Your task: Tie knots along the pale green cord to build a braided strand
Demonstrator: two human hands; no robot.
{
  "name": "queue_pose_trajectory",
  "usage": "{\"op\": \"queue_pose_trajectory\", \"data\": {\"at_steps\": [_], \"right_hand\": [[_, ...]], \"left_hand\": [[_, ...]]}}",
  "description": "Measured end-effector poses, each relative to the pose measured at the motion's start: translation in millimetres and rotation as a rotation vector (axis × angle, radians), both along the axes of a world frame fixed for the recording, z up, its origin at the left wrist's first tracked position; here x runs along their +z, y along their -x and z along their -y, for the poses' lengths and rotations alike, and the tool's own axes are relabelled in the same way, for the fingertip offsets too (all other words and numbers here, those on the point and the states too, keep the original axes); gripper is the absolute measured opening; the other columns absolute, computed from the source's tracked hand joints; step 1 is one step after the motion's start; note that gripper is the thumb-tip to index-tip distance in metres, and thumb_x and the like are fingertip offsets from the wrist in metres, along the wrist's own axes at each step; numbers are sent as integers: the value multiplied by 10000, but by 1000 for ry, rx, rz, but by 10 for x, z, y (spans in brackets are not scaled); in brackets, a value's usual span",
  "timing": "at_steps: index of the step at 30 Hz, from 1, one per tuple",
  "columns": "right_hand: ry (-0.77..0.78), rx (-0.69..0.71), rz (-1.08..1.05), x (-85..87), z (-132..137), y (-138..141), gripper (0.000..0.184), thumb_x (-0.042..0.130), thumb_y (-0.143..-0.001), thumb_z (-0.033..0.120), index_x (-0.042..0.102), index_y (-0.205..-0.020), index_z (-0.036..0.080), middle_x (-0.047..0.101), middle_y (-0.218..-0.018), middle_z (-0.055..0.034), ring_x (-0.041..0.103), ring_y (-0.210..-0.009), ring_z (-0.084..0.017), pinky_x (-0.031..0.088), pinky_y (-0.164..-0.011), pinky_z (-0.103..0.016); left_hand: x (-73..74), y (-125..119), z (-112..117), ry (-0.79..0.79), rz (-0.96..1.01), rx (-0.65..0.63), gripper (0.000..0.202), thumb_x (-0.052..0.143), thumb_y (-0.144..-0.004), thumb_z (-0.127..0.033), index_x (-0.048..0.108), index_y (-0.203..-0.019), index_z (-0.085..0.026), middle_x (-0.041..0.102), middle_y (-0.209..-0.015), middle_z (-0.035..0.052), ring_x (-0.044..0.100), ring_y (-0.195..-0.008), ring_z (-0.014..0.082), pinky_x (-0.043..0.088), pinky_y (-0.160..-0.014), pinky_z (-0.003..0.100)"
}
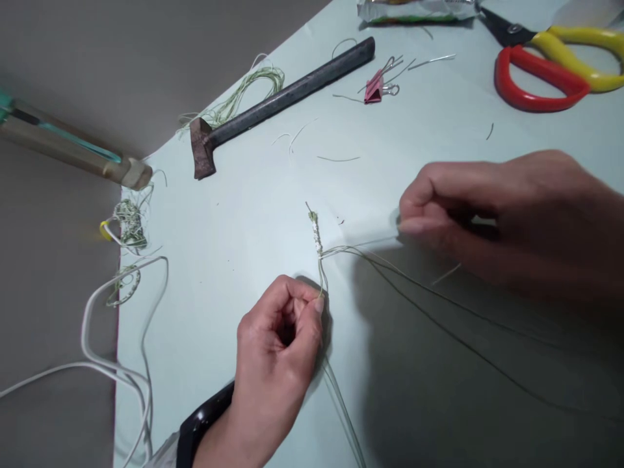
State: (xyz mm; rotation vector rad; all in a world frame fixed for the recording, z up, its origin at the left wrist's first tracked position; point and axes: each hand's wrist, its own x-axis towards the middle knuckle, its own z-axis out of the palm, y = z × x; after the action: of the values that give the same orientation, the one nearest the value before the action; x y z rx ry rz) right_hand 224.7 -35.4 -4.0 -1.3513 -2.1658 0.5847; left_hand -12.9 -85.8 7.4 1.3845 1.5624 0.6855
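Note:
A short braided cord (316,233) in green and white lies on the pale table, a tuft at its far end. Thin green strands (324,276) run from its near end into my left hand (280,344), which pinches them between thumb and fingertips. Below that hand the strands trail to the bottom edge. More loose strands (429,286) sweep right, beneath my right hand (497,221). That hand is closed in a pinch at the end of a thin pale thread (373,242) leading back to the braid. The right hand is slightly blurred.
A hammer (287,94) lies beyond the braid, beside a coil of green cord (244,91). Further right are a pink binder clip (374,88), red-and-yellow scissors (546,71) and a wrapper (416,10). White cable (88,318) and tangled cord (130,224) lie along the left edge.

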Motion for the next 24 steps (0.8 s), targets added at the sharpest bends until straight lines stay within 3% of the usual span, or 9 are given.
{"op": "queue_pose_trajectory", "data": {"at_steps": [4, 7, 10, 12, 14, 19, 24], "right_hand": [[119, 161, -108, 23, 128, 32, 163, 518, -906, 195, 502, -756, 257, 462, -495, 105, 353, -384, -68, 334, -406, -221], [194, 220, -148, 47, 189, 77, 206, 522, -931, 199, 498, -738, 266, 467, -501, 105, 377, -401, -77, 368, -405, -211], [239, 265, -157, 55, 245, 105, 229, 526, -938, 200, 494, -722, 269, 469, -510, 101, 398, -417, -81, 367, -391, -200], [273, 293, -162, 54, 284, 117, 223, 530, -928, 184, 495, -727, 274, 501, -524, 104, 442, -426, -79, 379, -393, -198], [322, 319, -178, 52, 323, 129, 210, 536, -917, 180, 503, -738, 285, 544, -545, 111, 500, -448, -81, 408, -404, -199], [406, 312, -186, 37, 390, 175, 193, 528, -917, 230, 498, -739, 298, 610, -621, 112, 581, -504, -95, 465, -428, -228], [396, 282, -193, 6, 396, 173, 196, 523, -910, 233, 506, -727, 300, 627, -636, 102, 604, -518, -103, 481, -427, -235]], "left_hand": [[65, 32, -68, 142, 58, 15, 127, 676, -879, -296, 661, -843, -176, 678, -806, 39, 510, -527, 85, 410, -455, 188], [105, 51, -127, 269, 179, 59, 191, 668, -920, -346, 691, -1034, -194, 740, -1002, 74, 490, -482, 48, 386, -458, 189], [107, 42, -202, 333, 258, 76, 219, 672, -932, -346, 709, -1097, -207, 742, -856, 50, 426, -450, 43, 347, -463, 192], [94, 18, -257, 347, 289, 71, 197, 675, -931, -318, 725, -1082, -203, 642, -595, -6, 366, -437, 61, 339, -471, 189], [85, -13, -305, 358, 325, 56, 163, 670, -931, -288, 735, -1049, -197, 522, -452, -44, 323, -431, 70, 333, -479, 179], [89, -81, -363, 440, 403, 62, 103, 671, -921, -246, 725, -970, -173, 656, -589, 4, 341, -436, 37, 361, -518, 165], [64, -109, -387, 428, 419, 38, 124, 653, -943, -259, 727, -929, -161, 692, -725, 26, 317, -424, 4, 252, -461, 174]]}}
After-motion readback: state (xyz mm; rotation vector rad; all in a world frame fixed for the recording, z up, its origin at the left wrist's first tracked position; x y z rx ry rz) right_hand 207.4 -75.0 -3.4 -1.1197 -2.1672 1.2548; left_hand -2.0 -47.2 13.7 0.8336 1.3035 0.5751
